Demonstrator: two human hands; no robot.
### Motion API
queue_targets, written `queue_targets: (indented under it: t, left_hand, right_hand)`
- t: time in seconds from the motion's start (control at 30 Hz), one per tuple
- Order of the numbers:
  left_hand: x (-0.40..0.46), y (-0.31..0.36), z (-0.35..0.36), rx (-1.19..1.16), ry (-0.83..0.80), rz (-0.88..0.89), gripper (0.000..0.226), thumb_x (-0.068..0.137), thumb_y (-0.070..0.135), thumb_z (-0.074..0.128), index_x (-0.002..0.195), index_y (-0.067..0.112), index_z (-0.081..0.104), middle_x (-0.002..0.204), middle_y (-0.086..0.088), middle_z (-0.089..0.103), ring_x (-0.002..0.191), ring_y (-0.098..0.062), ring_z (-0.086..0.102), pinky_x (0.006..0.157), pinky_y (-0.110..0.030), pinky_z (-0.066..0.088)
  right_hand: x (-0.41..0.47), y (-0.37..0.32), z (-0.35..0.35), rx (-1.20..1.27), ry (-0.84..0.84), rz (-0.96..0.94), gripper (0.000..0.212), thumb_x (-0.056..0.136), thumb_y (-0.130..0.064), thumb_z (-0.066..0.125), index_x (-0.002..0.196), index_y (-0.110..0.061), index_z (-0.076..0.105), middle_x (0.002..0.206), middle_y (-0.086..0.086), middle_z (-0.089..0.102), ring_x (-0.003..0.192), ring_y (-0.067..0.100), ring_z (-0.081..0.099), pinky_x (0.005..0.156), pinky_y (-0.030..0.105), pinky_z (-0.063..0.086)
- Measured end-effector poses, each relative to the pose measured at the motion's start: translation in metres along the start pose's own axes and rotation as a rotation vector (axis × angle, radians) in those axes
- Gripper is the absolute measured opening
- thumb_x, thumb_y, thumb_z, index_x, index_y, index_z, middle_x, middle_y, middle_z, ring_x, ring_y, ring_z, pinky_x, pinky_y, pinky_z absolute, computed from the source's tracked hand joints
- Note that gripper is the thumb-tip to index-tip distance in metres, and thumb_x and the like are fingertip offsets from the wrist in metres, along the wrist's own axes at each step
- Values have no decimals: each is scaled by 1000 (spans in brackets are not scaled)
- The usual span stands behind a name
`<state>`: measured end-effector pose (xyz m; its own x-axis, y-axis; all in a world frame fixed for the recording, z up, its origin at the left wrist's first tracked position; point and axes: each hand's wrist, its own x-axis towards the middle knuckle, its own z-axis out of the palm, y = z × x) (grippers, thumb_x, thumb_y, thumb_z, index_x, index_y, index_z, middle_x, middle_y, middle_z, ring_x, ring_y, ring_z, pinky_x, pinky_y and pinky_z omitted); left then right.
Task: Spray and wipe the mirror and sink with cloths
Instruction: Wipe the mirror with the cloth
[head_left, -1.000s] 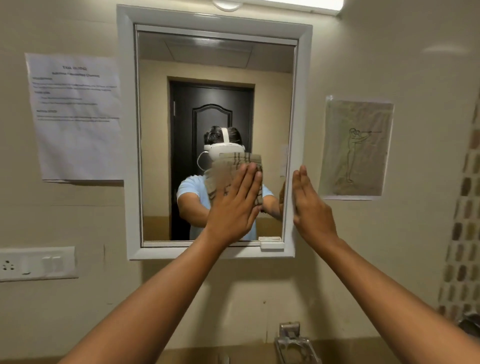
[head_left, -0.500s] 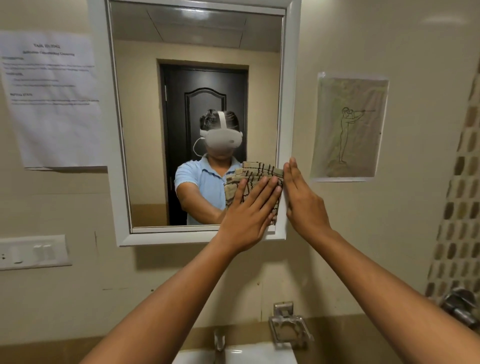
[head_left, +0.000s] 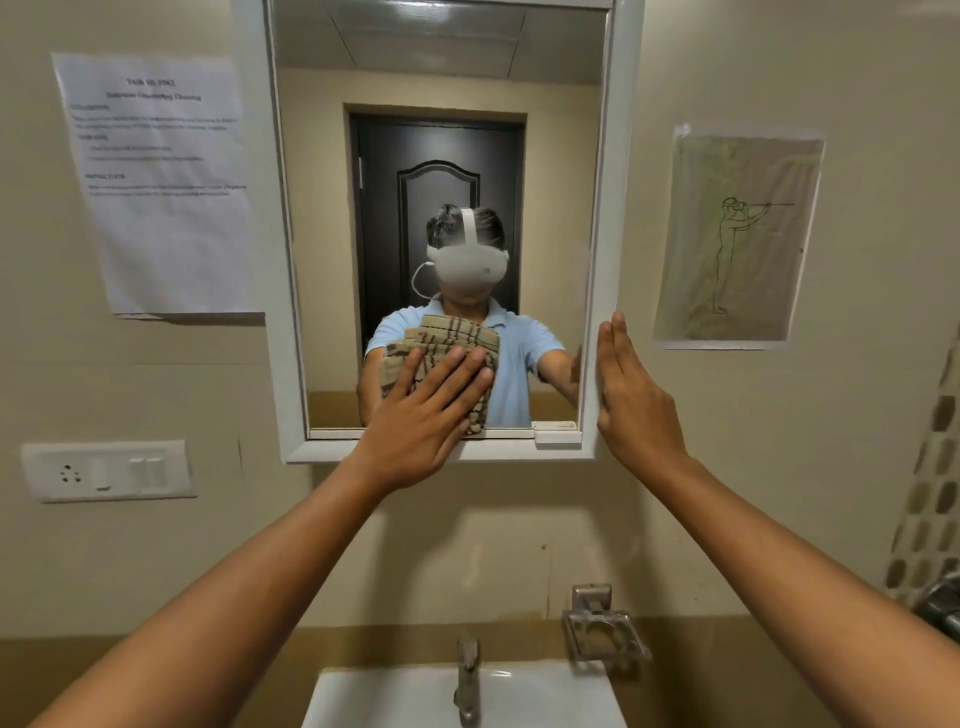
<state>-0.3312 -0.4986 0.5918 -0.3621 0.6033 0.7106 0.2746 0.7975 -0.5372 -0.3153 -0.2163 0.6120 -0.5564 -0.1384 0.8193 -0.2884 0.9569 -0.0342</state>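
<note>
A white-framed mirror (head_left: 602, 208) hangs on the beige wall. My left hand (head_left: 421, 415) lies flat with fingers spread, pressing a folded tan checked cloth (head_left: 457, 338) against the lower middle of the glass. My right hand (head_left: 631, 400) rests flat and upright against the outer right edge of the frame, holding nothing. Below, the white sink (head_left: 545, 696) and its steel tap (head_left: 467, 675) show at the bottom edge. No spray bottle is in sight.
A printed sheet (head_left: 161, 182) is taped left of the mirror, and a drawing (head_left: 737, 239) to the right. A socket and switch plate (head_left: 106, 470) sits lower left. A metal soap holder (head_left: 602, 631) is fixed above the sink. The mirror shows a dark door behind me.
My left hand slid the cloth right toward the frame, then back left and lower across the glass. My right hand stayed at the frame's right edge. The view tilted down, revealing the sink.
</note>
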Motion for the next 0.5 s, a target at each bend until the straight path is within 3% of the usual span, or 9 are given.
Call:
queue_targets:
  t: [0.23, 0.37, 0.5]
  left_hand:
    - [-61, -64, -6, 69, -60, -102, 61, 102, 37, 26, 157, 14, 9, 165, -9, 4, 152, -28, 4, 120, -56, 5]
    - [-86, -69, -2, 48, -38, -268, 63, 101, 38, 27, 156, 12, 11, 165, -11, 5, 152, -28, 5, 120, -57, 4]
    - [-101, -46, 10, 16, -57, -378, 83, 94, 59, 34, 155, 8, 12, 164, -15, 3, 151, -32, 5, 119, -60, 1]
  right_hand:
    - [-1, -12, 1, 13, 37, 21, 87, 82, 8, 53, 154, -6, 7, 163, 9, 1, 118, 38, 56, 54, 28, 39]
    - [-1, -16, -2, 5, 47, 24, 78, 88, 2, 49, 154, -6, 8, 163, 9, 2, 124, 39, 52, 57, 28, 38]
    - [-1, -17, -1, 13, 37, 38, 78, 89, 1, 49, 155, -7, 7, 163, 8, 1, 127, 37, 50, 58, 28, 40]
